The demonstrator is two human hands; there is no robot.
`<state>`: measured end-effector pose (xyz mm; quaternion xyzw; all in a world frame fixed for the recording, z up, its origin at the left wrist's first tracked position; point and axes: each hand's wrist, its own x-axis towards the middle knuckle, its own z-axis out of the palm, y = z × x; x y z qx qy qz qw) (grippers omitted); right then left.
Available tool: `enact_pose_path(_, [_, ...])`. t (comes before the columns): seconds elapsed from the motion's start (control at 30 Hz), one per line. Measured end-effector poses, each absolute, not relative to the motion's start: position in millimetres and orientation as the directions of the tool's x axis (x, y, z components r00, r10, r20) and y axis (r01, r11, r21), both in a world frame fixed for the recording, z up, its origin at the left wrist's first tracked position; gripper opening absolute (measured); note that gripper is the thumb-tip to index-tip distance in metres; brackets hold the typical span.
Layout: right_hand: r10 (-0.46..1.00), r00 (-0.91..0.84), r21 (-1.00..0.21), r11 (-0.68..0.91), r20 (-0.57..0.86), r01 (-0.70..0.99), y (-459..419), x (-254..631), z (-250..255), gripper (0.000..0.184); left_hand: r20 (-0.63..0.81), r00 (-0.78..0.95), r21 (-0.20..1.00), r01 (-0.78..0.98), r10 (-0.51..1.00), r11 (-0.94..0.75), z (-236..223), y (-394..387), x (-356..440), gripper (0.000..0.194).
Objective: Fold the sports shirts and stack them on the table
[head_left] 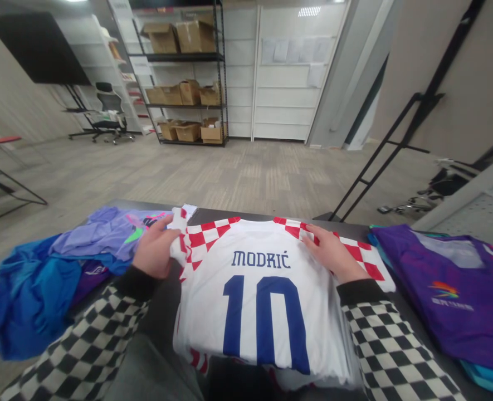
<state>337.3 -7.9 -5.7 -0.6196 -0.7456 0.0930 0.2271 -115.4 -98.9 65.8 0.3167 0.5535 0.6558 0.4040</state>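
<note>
Dark tabletop (229, 215) forms the work surface, with a white football jersey (263, 312) lying at lower centre of the frame, back facing up. Its navy print reads MODRIĆ above the number 10, and red-and-white checks run across the shoulders and sleeves. The left hand (156, 248) is at the jersey's left-of-frame shoulder, its fingers curled and gathering the sleeve fabric against the thumb. The right hand (333, 253) lies across the opposite shoulder, fingers extended close together and pressed onto the checked sleeve; whether the thumb pinches the cloth cannot be determined. Both forearms wear black-and-white checkerboard sleeves (392, 345) with plain black knit cuffs.

Clear plastic film (340, 356) shows along the jersey's lower right edge. A crumpled blue garment (29, 289) and a lavender garment (99, 234) are heaped at left. A folded purple garment (450, 289) with a multicoloured logo lies at right. Beyond the table, grey carpet (229, 172) extends to black metal shelving (183, 72) at upper centre, which holds cardboard boxes (188, 131). An office chair (108, 111) stands at upper left.
</note>
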Motion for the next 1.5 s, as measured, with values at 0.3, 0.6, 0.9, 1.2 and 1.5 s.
enact_pose_path(0.3, [0.971,-0.129,-0.428,0.206,0.203,0.880,-10.1,336.1,-1.6,0.052,0.078,0.221,0.788,0.584,0.972,-0.196,27.9,-77.2,49.6,0.061])
enact_pose_path(0.6, [0.971,-0.149,-0.391,0.213,0.188,0.895,-17.9,328.0,6.8,0.048,0.135,0.284,0.742,0.606,0.949,-0.286,35.1,-49.7,5.7,0.043])
enact_pose_path(0.9, [0.930,-0.362,-0.412,0.353,0.059,0.840,-48.0,276.5,30.8,0.034,0.107,0.150,0.278,0.945,0.983,-0.175,8.6,24.5,-97.5,0.026])
enact_pose_path(1.2, [0.918,-0.388,-0.433,0.381,0.076,0.817,-41.9,264.6,19.7,0.023,0.167,0.134,0.301,0.936,0.977,-0.180,-5.1,45.5,-97.4,0.026])
enact_pose_path(1.5, [0.958,-0.254,-0.290,0.282,0.130,0.915,-29.9,250.4,21.4,0.025,0.236,0.091,0.357,0.918,0.968,-0.173,1.5,44.7,-95.1,0.034])
